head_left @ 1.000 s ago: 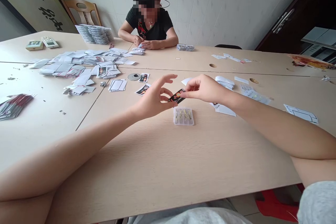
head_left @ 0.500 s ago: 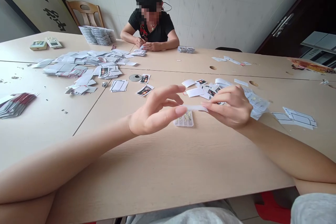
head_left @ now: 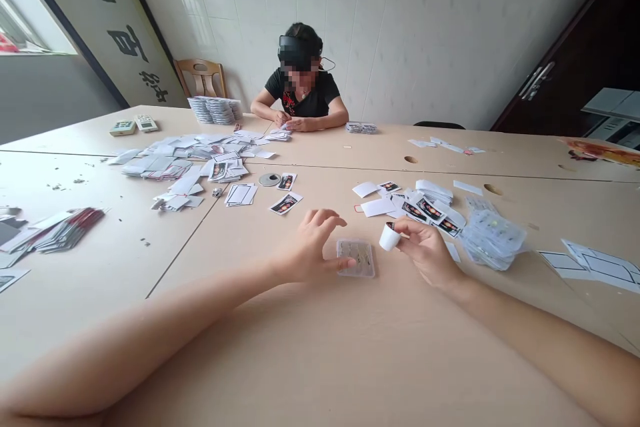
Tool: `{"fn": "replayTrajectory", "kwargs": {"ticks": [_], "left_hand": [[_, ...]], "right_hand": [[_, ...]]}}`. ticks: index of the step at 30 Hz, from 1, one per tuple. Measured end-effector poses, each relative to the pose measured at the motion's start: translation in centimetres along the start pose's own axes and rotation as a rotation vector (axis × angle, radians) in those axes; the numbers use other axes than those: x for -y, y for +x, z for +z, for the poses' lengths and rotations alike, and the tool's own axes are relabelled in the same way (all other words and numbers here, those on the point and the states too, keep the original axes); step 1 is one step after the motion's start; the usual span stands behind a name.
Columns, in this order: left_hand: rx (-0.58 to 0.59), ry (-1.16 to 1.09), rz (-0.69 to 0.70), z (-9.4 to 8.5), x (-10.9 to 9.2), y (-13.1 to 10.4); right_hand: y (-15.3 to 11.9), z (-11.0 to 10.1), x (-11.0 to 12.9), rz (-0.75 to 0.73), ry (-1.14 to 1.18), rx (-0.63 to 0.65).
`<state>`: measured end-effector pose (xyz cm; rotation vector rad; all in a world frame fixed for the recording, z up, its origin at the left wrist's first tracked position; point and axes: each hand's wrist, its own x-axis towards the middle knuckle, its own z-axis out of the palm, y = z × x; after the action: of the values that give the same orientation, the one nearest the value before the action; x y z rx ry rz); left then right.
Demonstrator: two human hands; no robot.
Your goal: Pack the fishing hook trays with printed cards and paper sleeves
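A clear plastic compartment box lies flat on the table in front of me, with small yellowish pieces inside. My left hand is at its left side, thumb and fingers spread, the thumb over the box's near part. Whether the thumb touches the box I cannot tell. To the right, my right hand pinches a small white paper card that is bent into a curl, with a bit of dark print at its upper edge. Behind that hand lie loose printed cards, white and dark.
Clear plastic boxes are heaped at the right. Paper slips cover the table's left middle, near a tape roll. Across the table a person handles papers beside stacked packs. Framed cards lie far right.
My left hand has let go of the card and lowered toward the box. My right hand has kept the card, now curled, and moved slightly right and down. The view has tilted upward.
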<state>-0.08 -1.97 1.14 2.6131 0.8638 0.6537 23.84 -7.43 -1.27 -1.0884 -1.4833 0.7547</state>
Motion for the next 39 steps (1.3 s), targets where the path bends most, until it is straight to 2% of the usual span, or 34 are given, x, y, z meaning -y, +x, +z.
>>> {"fn": "replayTrajectory", "kwargs": {"ticks": [2,4,8,12,22,27,39], "left_hand": [[0.095,0.001,-0.089,0.5,0.5,-0.1],[0.164,0.016,-0.122,0.9,0.8,-0.2],[0.183,0.0,-0.138,1.3,0.8,-0.2],[0.12,-0.031,-0.148,1.5,0.6,-0.2],[0.078,-0.036,-0.203,1.9,0.0,-0.3],[0.073,-0.034,-0.221,1.8,-0.3,-0.3],[0.06,-0.041,-0.209,2.0,-0.3,-0.2]], "right_hand": [[0.1,0.2,-0.4,0.165,0.154,0.036],[0.1,0.5,-0.5,0.295,0.244,0.069],[-0.1,1.2,-0.4,0.422,0.338,0.085],[0.0,1.2,-0.1,0.431,0.38,0.074],[-0.1,0.9,-0.4,0.456,0.54,0.078],[-0.3,0.9,-0.3,0.439,0.531,0.111],[-0.3,1.0,0.2,0.44,0.469,0.099]]}}
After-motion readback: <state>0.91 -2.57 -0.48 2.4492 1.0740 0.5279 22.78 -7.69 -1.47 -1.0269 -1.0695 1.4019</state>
